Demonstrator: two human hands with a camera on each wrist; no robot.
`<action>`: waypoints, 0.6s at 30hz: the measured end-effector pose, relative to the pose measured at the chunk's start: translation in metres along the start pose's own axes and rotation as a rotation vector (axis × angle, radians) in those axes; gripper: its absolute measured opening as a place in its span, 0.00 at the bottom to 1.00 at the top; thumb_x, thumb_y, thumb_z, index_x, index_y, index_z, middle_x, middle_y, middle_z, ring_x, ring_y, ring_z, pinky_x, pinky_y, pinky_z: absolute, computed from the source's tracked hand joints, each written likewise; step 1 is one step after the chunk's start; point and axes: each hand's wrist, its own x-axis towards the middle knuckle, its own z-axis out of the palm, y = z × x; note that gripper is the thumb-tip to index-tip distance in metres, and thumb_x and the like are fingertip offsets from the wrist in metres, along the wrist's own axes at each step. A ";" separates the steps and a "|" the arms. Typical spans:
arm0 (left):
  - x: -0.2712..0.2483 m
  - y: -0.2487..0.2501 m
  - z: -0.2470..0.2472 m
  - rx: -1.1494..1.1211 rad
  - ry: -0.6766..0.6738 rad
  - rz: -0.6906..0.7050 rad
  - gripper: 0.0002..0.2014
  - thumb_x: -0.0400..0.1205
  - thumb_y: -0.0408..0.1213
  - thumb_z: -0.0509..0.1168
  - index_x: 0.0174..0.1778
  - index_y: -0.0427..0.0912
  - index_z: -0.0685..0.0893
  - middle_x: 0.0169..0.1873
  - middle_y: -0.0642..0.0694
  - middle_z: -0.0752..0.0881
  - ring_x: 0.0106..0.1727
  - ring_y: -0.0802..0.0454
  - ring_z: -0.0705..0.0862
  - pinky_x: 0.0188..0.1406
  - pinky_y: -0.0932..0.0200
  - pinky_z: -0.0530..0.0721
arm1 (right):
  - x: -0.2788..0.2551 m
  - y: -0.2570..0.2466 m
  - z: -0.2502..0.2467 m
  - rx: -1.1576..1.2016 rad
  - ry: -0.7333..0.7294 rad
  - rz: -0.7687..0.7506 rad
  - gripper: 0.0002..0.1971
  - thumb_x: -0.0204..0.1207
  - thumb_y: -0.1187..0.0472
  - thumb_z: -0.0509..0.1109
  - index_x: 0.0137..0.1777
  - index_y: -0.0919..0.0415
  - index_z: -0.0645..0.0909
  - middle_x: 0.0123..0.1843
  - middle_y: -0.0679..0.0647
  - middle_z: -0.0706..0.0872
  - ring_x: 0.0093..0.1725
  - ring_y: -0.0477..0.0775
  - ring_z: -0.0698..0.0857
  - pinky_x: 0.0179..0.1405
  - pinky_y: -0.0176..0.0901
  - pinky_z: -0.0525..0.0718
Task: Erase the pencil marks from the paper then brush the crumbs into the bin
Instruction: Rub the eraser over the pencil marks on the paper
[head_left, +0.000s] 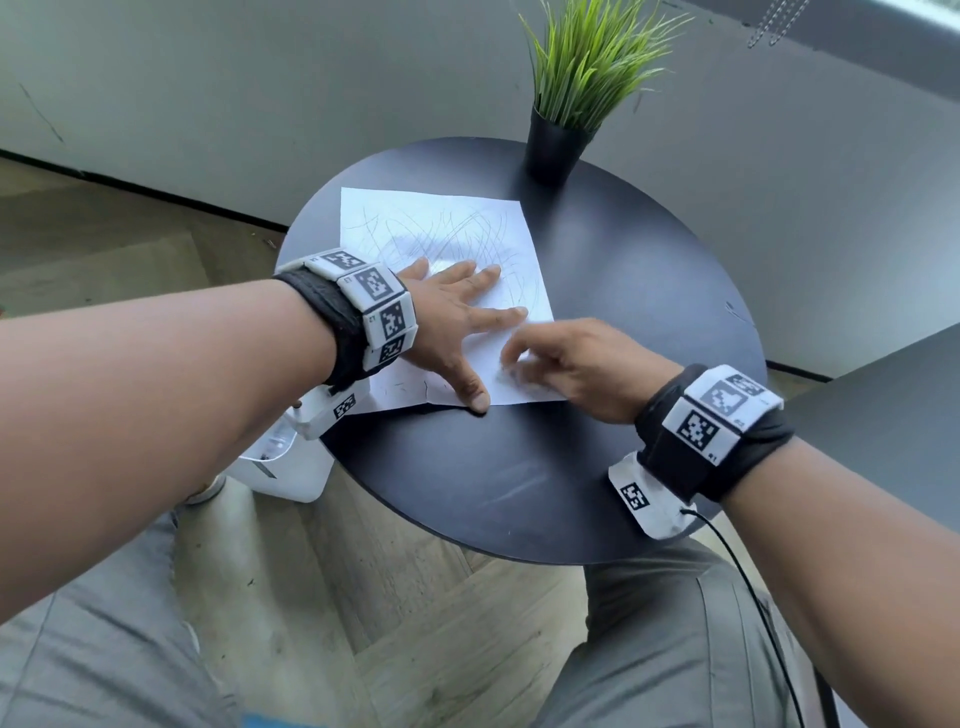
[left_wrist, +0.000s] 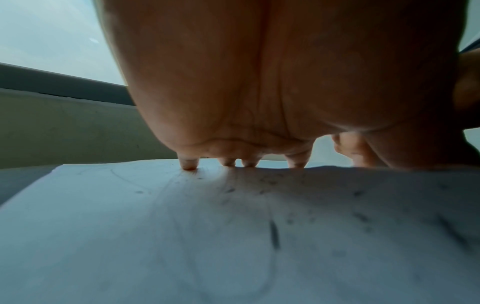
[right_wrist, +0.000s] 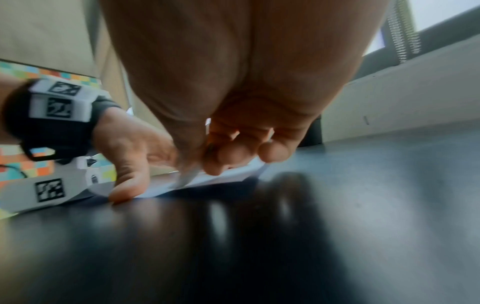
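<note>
A sheet of paper (head_left: 441, 249) lies on a round black table (head_left: 597, 322), its far half covered with loose pencil scribbles (head_left: 457, 234). The near part looks mostly clean, with a few dark specks and short marks showing in the left wrist view. The left hand (head_left: 457, 317) lies flat on the sheet, fingers straight and spread, thumb tip at the paper's near edge, pressing it down and grasping nothing. The right hand (head_left: 571, 364) is over the near right corner of the paper, fingers curled down toward the sheet. In the right wrist view a pale, blurred object, seemingly an eraser (right_wrist: 189, 174), sits between the thumb and fingers and touches the paper; it is too smeared to name with certainty.

At the table's far edge stands a black pot (head_left: 556, 148) with green grass-like plant (head_left: 592, 57), just beyond the paper's far right corner and apart from both hands. A white bin (head_left: 280, 467) stands on the wooden floor below the table's left edge, partly hidden by the left forearm and its wrist band. A second grey surface (head_left: 893, 405) juts in at the right, close to the table rim. The person's grey trousers fill the bottom of the head view
</note>
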 end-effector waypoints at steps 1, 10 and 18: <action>0.000 0.000 0.000 0.008 -0.001 -0.003 0.60 0.63 0.81 0.67 0.85 0.74 0.38 0.87 0.48 0.30 0.88 0.46 0.30 0.84 0.30 0.37 | -0.002 -0.003 0.001 0.039 -0.075 -0.039 0.05 0.82 0.54 0.69 0.55 0.46 0.84 0.36 0.38 0.82 0.39 0.42 0.79 0.43 0.34 0.77; 0.002 -0.001 0.000 0.028 0.001 -0.021 0.60 0.63 0.82 0.66 0.85 0.74 0.37 0.87 0.49 0.30 0.88 0.46 0.31 0.84 0.29 0.38 | -0.007 0.001 0.002 0.031 -0.079 -0.061 0.05 0.82 0.54 0.68 0.54 0.46 0.84 0.46 0.42 0.85 0.48 0.47 0.80 0.53 0.43 0.79; -0.002 0.003 -0.005 0.029 0.014 -0.052 0.58 0.62 0.82 0.66 0.84 0.76 0.41 0.89 0.49 0.35 0.89 0.44 0.36 0.86 0.32 0.43 | -0.002 0.021 0.007 -0.039 0.260 0.226 0.05 0.81 0.49 0.66 0.53 0.46 0.80 0.48 0.45 0.86 0.51 0.54 0.81 0.54 0.51 0.80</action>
